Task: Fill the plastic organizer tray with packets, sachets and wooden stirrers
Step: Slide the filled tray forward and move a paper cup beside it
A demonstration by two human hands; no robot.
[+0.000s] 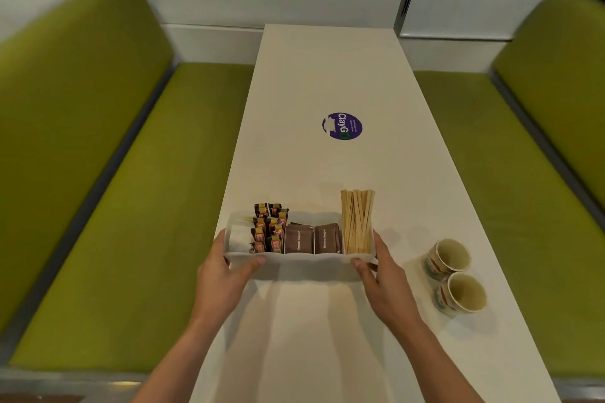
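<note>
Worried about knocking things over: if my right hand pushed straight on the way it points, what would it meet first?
The organizer tray: the right hand grips its right end, with the wooden stirrers just behind that wall.

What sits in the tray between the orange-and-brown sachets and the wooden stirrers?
Head view: brown sugar packets, standing in two adjacent compartments of the organizer tray, separate the orange-and-brown sachets from the wooden stirrers.
</note>
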